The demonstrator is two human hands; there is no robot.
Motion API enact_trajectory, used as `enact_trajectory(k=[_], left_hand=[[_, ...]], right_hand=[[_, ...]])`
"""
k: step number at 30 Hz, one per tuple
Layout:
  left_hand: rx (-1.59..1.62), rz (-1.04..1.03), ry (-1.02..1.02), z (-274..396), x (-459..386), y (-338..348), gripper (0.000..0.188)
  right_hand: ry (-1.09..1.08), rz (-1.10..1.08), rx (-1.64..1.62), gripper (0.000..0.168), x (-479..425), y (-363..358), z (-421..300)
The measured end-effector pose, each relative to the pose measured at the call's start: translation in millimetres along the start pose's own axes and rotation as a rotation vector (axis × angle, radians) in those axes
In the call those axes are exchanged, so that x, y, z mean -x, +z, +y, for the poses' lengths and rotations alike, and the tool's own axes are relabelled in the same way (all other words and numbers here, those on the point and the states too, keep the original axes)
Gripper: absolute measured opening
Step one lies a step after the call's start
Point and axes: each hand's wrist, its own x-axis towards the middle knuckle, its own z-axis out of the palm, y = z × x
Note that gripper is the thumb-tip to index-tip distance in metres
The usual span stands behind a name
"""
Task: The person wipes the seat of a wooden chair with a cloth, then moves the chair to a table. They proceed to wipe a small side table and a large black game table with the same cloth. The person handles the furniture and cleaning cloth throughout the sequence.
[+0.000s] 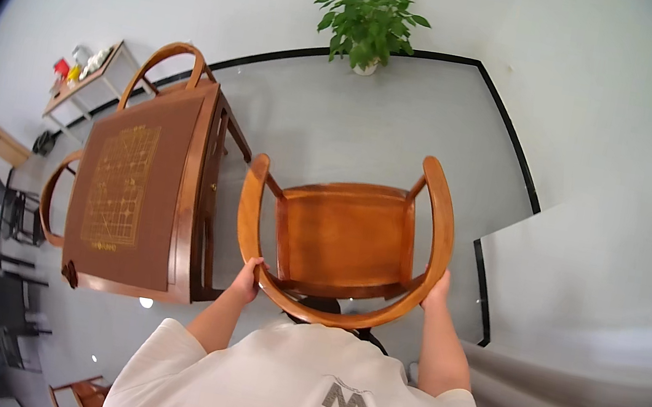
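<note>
A wooden armchair with a curved horseshoe-shaped back rail stands right in front of my body, its seat facing up and its back rail towards me. My left hand grips the left rear part of the rail. On the other side, my right hand is closed around the right rear part of the same rail; some of its fingers are hidden behind the wood. To the left of the armchair is a wooden table with a brown mat that bears a printed gold board grid.
Two more curved-back chairs stand at the table's far and left sides. A potted plant is by the far wall. Further left are a side table holding small items and dark chairs. A wall corner juts in at right.
</note>
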Motion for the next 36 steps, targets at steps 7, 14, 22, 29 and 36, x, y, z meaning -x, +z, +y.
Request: enact_trajectory(k=[7, 14, 22, 29, 36], left_hand=[[0.131, 0.185, 0.034, -3.9, -38.0, 26.8, 0.033], [0.225, 0.373, 0.099, 17.6, -43.1, 76.0, 0.042], [0.521, 0.647, 0.140, -9.6, -17.6, 117.8, 0.049], [0.712, 0.866, 0.150, -47.2, -18.3, 193.8, 0.041], [0.935, 1.023, 0.162, -79.8, -58.3, 227.3, 0.034]], right_hand=[[0.295, -0.054, 0.431, 0.041, -80.0, 152.7, -64.4], [0.368, -0.209, 0.702, 0.043, -201.5, 271.3, -60.8], [0.539, -0.426, 1.071, 0.050, -257.0, 377.7, -18.6], [0.527, -0.648, 1.202, 0.055, -309.7, 437.4, 30.2], [0.507, -0.923, 1.306, 0.054, -293.6, 485.7, 62.8]])
